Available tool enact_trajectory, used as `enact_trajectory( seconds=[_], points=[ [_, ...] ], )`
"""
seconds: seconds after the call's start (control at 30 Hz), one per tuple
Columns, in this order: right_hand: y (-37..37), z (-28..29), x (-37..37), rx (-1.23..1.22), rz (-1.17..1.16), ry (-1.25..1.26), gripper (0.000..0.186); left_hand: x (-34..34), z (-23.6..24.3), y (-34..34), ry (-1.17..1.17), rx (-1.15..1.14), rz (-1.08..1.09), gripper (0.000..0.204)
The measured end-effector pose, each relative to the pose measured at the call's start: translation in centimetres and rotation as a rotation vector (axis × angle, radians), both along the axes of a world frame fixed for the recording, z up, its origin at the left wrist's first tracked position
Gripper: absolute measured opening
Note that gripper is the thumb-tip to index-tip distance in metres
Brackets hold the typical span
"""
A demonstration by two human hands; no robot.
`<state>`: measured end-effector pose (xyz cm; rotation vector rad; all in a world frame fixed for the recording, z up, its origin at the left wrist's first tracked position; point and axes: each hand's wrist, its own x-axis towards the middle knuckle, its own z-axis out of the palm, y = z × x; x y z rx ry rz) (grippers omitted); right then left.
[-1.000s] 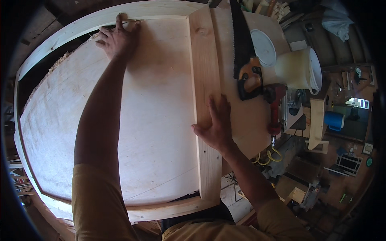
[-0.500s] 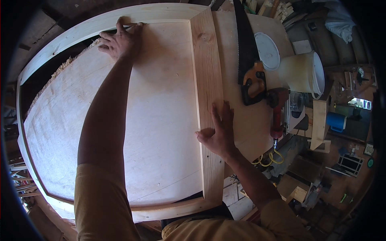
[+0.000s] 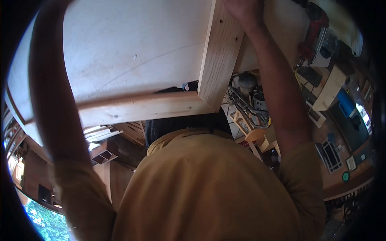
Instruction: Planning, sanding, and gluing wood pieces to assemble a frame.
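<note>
A wooden frame lies over a pale plywood panel [image 3: 136,48]. Its right-hand board [image 3: 223,52] meets the near board [image 3: 148,108] at a corner close to my waist. My right hand [image 3: 246,10] is at the top edge of the view, by the outer side of the right-hand board. Its fingers are cut off, so I cannot make out whether it grips the wood. My left forearm [image 3: 54,88] reaches up across the panel's left part, and the left hand lies beyond the view. A curved pencil-like line crosses the panel.
A red air tool [image 3: 315,32] rests on the plywood at the right, near a clear jar [image 3: 329,48]. Below the frame's corner stand a metal canister [image 3: 248,82] and a wooden stand [image 3: 251,130]. Stacked timber strips [image 3: 100,134] lie below the near board.
The view has swung down toward my body, so the frame sits higher and the saw and buckets have mostly left it. My left hand has gone out of sight; my right is partly cut off.
</note>
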<state>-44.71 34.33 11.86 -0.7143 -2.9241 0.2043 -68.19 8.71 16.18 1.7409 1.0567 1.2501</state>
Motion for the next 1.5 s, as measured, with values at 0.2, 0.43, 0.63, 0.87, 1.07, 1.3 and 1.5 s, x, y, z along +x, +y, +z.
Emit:
enact_trajectory(
  seconds=[0.2, 0.43, 0.63, 0.87, 1.07, 1.3, 1.5],
  points=[
    [-0.4, 1.8, 0.3, -0.023, -0.057, 0.046, 0.083, 34.6, 0.9, -11.6, -0.959, -1.182, 0.168, 0.024],
    [-1.5, 0.0, -1.0, -0.032, 0.015, 0.053, 0.083, 47.2, -2.4, -1.6, -1.458, -0.793, 1.212, 0.036],
    [-2.5, 2.0, -0.9, -0.077, -0.118, -0.020, 0.082, 49.5, -3.7, 1.2, -1.619, -0.541, 1.430, 0.031],
    [-3.2, 2.8, -0.4, -0.108, -0.128, -0.082, 0.080, 50.2, -3.8, 1.5, -1.585, -0.560, 1.504, 0.030],
    [-3.4, 3.1, -0.4, -0.123, -0.136, -0.072, 0.079, 50.1, -3.6, 1.7, -1.598, -0.542, 1.490, 0.025],
    [-3.6, 3.3, -0.6, -0.159, -0.166, -0.039, 0.078, 50.0, -3.8, 1.6, -1.531, -0.614, 1.478, 0.027],
    [-3.2, 2.8, -0.7, -0.172, -0.185, -0.030, 0.077, 49.3, -3.4, 0.9, -1.518, -0.712, 1.364, 0.027]
  ],
)
